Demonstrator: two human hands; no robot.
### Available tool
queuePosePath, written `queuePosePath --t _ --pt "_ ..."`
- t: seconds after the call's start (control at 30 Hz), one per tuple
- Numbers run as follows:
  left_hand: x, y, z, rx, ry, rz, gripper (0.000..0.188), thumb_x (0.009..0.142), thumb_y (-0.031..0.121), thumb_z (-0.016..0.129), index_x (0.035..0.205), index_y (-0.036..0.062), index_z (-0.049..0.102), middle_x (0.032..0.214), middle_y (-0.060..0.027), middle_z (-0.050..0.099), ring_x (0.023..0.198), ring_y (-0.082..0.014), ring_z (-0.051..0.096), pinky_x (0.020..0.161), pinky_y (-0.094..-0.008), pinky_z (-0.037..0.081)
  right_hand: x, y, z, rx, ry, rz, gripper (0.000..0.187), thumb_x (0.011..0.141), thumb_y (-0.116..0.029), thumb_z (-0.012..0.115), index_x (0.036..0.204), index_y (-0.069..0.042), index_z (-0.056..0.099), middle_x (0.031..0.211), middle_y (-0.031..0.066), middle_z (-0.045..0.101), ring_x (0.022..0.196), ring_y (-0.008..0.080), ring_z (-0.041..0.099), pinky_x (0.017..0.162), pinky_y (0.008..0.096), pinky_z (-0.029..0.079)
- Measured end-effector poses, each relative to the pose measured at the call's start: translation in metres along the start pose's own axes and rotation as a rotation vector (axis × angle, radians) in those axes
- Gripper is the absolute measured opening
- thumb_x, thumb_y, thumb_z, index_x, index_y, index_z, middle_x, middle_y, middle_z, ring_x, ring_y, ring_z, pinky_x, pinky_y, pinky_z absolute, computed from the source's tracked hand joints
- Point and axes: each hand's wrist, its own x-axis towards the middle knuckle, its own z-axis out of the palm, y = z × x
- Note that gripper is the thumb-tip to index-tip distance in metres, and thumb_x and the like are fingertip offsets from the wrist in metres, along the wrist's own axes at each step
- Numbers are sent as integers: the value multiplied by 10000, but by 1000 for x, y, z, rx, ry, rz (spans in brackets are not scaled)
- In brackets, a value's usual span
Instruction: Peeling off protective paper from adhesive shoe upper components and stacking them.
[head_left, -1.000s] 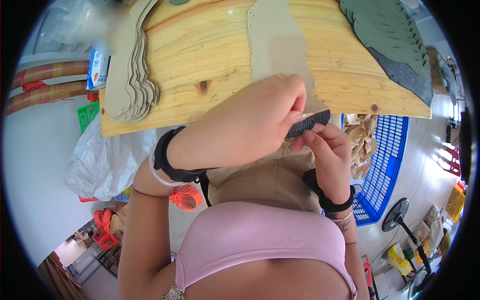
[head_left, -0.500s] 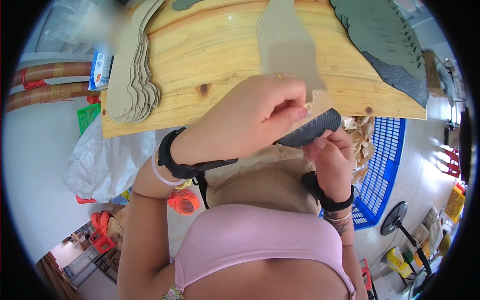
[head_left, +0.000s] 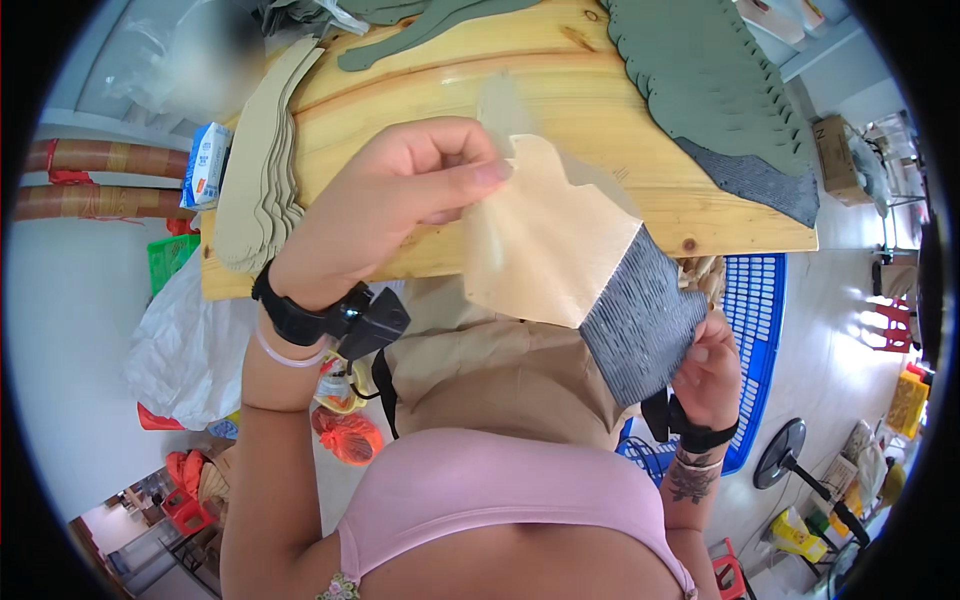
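My left hand (head_left: pixel 445 170), raised over the table's front edge, pinches the upper edge of a thin tan backing paper (head_left: pixel 550 235). Its lower right side meets a dark grey ribbed sheet piece (head_left: pixel 645 315) along a slanted line. Lower and to the right, my right hand (head_left: pixel 710 370) grips the edge of that grey piece between thumb and fingers. Both pieces are held off the table, in front of my lap. A pale, blurred strip (head_left: pixel 505 105) shows above the paper; whether it belongs to it I cannot tell.
On the wooden table (head_left: pixel 400 100) lie a stack of beige cut pieces (head_left: pixel 258 165) at left and green-grey cut pieces (head_left: pixel 710 80) at right, over a dark ribbed piece (head_left: pixel 750 180). A blue basket (head_left: pixel 765 350) holding crumpled tan paper stands below right.
My left hand has drawn back to the left with the paper, which now shows broadly. My right hand has moved down and right with the grey piece, and more of it shows.
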Motion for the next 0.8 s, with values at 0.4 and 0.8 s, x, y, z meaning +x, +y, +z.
queuePosePath --t 0.4,0.8 --pt "-27 12 -64 -59 75 15 98 939 141 566 915 47 569 760 70 484 542 16 298 490 -163 214 -51 -23 -106 -190 243 -99 48 756 -70 573 774 -64 529 664 -25 544 395 15 350 397 146 290" --pt "-64 5 -60 597 726 810 515 847 157 630 1302 -43 495 1314 -143 553 1183 -243 561 1009 -361 452 -184 -105 -207 283 196 -740 188 770 -74 579 903 6 472 819 57 441 867 216 448 888 405 360"
